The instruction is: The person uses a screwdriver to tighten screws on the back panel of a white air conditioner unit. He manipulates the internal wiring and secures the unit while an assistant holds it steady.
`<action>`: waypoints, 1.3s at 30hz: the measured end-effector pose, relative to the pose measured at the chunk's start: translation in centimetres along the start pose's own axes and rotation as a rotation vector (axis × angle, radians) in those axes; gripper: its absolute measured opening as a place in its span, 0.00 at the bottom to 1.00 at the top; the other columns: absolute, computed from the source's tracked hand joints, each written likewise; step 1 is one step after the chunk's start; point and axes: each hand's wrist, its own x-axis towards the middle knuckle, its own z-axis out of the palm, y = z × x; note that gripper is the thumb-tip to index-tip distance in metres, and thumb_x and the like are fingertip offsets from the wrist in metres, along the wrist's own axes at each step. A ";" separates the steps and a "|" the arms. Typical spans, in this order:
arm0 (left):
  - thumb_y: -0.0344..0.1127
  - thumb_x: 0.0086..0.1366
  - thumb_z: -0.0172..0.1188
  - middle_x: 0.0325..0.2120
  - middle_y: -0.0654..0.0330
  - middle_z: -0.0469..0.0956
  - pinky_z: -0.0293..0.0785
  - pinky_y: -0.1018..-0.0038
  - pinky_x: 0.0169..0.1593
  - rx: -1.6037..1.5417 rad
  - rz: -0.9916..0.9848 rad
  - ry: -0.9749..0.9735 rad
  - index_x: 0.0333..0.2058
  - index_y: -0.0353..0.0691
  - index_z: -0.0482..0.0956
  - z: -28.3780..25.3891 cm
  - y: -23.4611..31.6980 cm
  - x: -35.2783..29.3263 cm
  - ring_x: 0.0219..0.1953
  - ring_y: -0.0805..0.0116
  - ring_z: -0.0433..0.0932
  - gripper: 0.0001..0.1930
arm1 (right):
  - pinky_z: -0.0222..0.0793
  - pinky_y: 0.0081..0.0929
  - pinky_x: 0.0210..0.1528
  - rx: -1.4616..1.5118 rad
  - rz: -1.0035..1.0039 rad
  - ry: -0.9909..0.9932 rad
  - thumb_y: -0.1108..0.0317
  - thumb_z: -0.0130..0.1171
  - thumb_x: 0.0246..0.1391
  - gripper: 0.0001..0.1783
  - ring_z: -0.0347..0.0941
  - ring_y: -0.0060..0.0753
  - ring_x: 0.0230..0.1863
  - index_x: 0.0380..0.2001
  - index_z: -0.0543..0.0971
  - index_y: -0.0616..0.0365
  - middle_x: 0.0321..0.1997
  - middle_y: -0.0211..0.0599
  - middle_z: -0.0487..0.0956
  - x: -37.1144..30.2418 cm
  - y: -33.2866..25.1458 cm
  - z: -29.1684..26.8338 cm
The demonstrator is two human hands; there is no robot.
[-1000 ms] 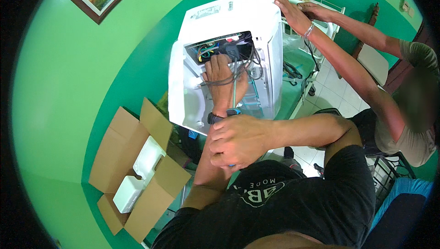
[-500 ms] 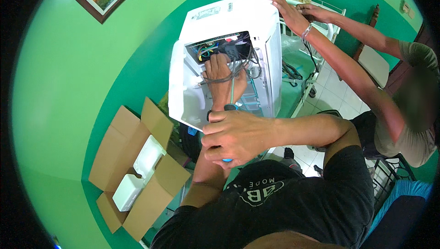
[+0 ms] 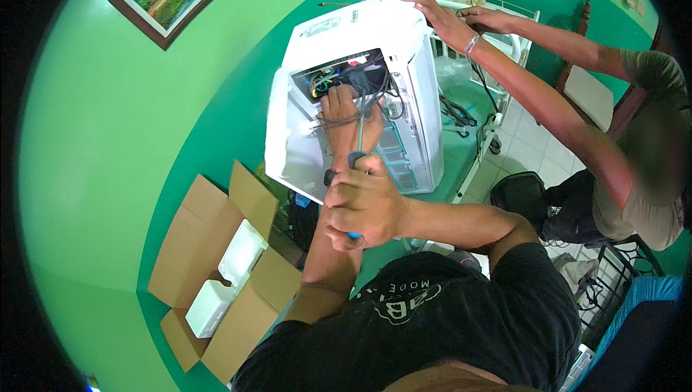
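Observation:
My right hand point(image 3: 364, 201) is closed around the handle of a screwdriver point(image 3: 358, 132). Its long shaft points up toward an opening in a white boxy appliance point(image 3: 346, 20). My left hand point(image 3: 349, 118) reaches into that opening with its fingers bent; their tips and whatever they grip are hidden. Dark cables point(image 3: 395, 96) loop around the left hand and hang over the opening's edge. Several coloured wires point(image 3: 326, 82) show inside, beside dark parts. Below the opening is a light-blue grille point(image 3: 398, 150). Another person's hand point(image 3: 440, 17) rests on the appliance's upper right corner.
An open cardboard box point(image 3: 191, 237) with white foam pieces point(image 3: 241, 251) stands at the lower left. The appliance rests on a green surface point(image 3: 453, 157); cables point(image 3: 458, 112) lie to its right. Beyond the co-worker's arms are a chair point(image 3: 587, 96) and a white bed frame point(image 3: 522, 31).
My right hand stays on the screwdriver, with its wrist and forearm turned and the elbow lower. My left hand remains in the opening. The whole view has shifted slightly.

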 end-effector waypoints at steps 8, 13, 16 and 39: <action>0.46 0.60 0.72 0.41 0.53 0.74 0.69 0.48 0.50 0.014 -0.003 0.012 0.41 0.38 0.73 -0.5 0.0 -0.8 0.48 0.46 0.73 0.22 | 0.63 0.40 0.48 0.137 -0.071 -0.409 0.58 0.70 0.43 0.11 0.73 0.32 0.34 0.25 0.78 0.46 0.28 0.23 0.74 0.5 0.5 -1.2; 0.46 0.61 0.72 0.41 0.53 0.75 0.69 0.49 0.50 -0.005 0.009 0.003 0.41 0.38 0.73 -0.8 0.1 -0.6 0.48 0.46 0.73 0.22 | 0.60 0.38 0.45 0.068 -0.012 -0.176 0.58 0.70 0.41 0.12 0.72 0.31 0.34 0.24 0.76 0.46 0.29 0.23 0.75 -0.4 -0.2 -0.4; 0.46 0.60 0.72 0.40 0.53 0.74 0.69 0.49 0.50 0.001 0.004 0.008 0.41 0.38 0.73 -0.8 0.1 -0.5 0.47 0.46 0.73 0.22 | 0.60 0.38 0.45 0.021 0.021 -0.054 0.59 0.72 0.39 0.13 0.73 0.32 0.35 0.23 0.76 0.46 0.29 0.24 0.74 -0.1 -0.6 0.1; 0.30 0.60 0.69 0.56 0.44 0.69 0.62 0.52 0.66 -0.406 -0.038 0.215 0.58 0.37 0.72 1.3 0.7 -6.2 0.63 0.46 0.66 0.28 | 0.71 0.31 0.30 -0.001 1.005 -0.237 0.66 0.69 0.62 0.16 0.75 0.32 0.24 0.52 0.83 0.57 0.29 0.41 0.82 -2.5 2.9 -8.3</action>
